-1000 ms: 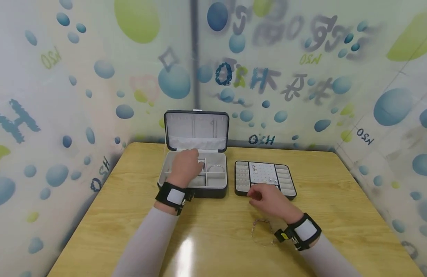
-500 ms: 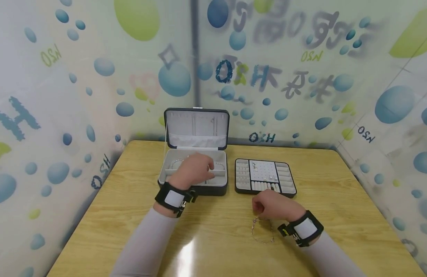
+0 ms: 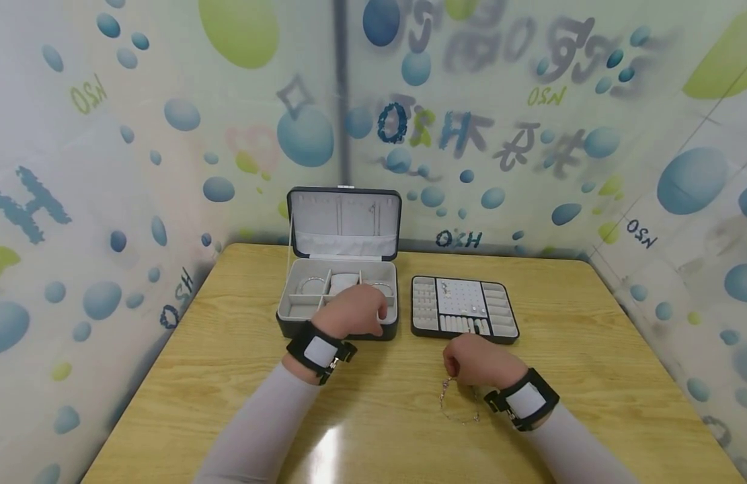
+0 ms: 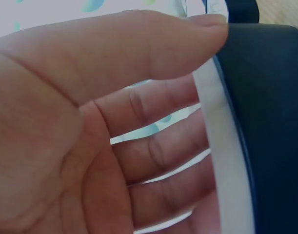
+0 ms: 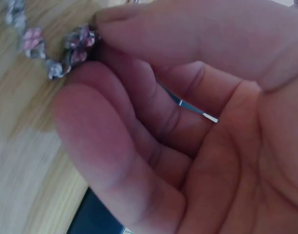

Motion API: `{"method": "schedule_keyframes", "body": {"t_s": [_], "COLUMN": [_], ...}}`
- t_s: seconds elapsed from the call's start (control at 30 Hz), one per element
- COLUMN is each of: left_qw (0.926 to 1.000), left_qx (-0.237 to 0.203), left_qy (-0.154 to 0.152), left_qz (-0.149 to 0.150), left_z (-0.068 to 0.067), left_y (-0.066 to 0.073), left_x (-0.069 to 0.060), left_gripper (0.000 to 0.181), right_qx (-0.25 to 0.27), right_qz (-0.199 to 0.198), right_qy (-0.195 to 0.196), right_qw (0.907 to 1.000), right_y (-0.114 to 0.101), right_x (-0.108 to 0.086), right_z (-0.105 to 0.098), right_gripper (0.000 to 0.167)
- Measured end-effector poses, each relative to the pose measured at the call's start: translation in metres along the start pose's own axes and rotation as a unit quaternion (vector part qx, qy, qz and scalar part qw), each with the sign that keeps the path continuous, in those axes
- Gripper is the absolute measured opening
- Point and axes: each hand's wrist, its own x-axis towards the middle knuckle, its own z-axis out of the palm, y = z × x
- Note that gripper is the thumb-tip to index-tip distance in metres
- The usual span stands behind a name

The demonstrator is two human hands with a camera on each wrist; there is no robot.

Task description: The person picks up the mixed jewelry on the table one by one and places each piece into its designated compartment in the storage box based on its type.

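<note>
My left hand (image 3: 355, 310) is over the front right of the open jewelry box (image 3: 300, 329). In the left wrist view its thumb tip (image 4: 214, 29) is at the box's pale rim (image 4: 222, 146), and the other fingers, loosely bent, pass behind that rim, tips hidden. My right hand (image 3: 485, 363) is low over the table in front of the flat jewelry tray (image 3: 417, 331). Its thumb and fingers pinch one end of a silver bracelet (image 5: 53, 68) with pink stones; the bracelet (image 3: 452, 418) lies in a loop on the wood.
The box's lid (image 3: 325, 228) stands upright with necklaces hanging inside. Bracelets (image 3: 311, 286) and a pale cushion (image 3: 343, 282) sit in its back compartments. Earrings (image 3: 446, 290) are on the tray's board. A patterned wall (image 3: 500, 222) rises behind the wooden table (image 3: 591, 349).
My left hand has moved right and toward the front of the box, uncovering the back compartments. My right hand has come down from the tray's front edge to the bracelet and taken hold of it.
</note>
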Motion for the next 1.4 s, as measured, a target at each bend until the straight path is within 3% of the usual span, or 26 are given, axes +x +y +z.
{"method": "schedule_keyframes", "body": {"t_s": [0.23,0.37,0.7,1.1,1.27,1.4], "left_qw": [1.0000,0.9998,0.9990,0.9979,0.9941,0.9924], "left_qx": [0.005,0.015,0.041,0.048,0.082,0.091], "left_qy": [-0.007,-0.008,0.013,0.042,0.069,0.083], "left_qz": [-0.001,-0.003,0.000,-0.012,-0.012,0.007], "left_z": [0.003,0.003,0.000,-0.001,-0.001,0.001], "left_y": [0.003,0.005,0.003,0.010,0.020,0.027], "left_x": [0.002,0.002,0.002,0.000,-0.002,-0.003], "left_gripper": [0.028,0.025,0.043,0.047,0.035,0.025], "right_qx": [-0.009,-0.007,0.046,0.053,0.097,0.121], "right_qz": [-0.013,-0.016,-0.057,-0.099,-0.114,-0.112], "right_qy": [0.010,0.009,0.021,0.120,0.198,0.259], "right_qw": [0.9998,0.9998,0.9971,0.9863,0.9686,0.9516], "right_y": [0.000,0.001,0.009,0.019,0.019,0.017], "right_x": [0.002,0.002,0.003,-0.002,-0.005,-0.008], "right_z": [0.000,-0.001,-0.010,-0.023,-0.028,-0.033], "right_gripper": [0.034,0.032,0.023,0.034,0.034,0.033]}}
